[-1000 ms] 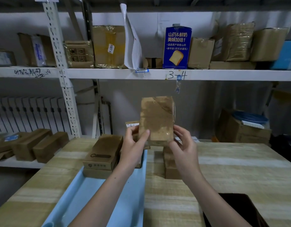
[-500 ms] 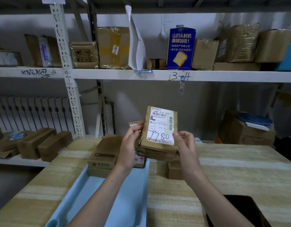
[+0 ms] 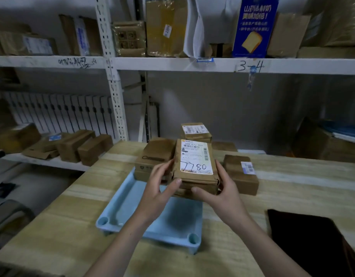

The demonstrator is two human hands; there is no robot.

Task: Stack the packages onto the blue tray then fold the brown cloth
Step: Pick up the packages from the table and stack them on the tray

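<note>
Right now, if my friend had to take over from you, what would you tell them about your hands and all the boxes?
Left hand and right hand both grip the brown paper package with the white label marked 7780, held over the far end of the light blue plastic tray.
One brown cardboard box with a loop mark sits at the tray's far end.
Still on the wooden table: a brown box with a blue-white sticker and a labelled brown box further back.
The dark brown cloth lies unfolded, near right.
Left: set this package down, stack the rest, fold the cloth.
</note>
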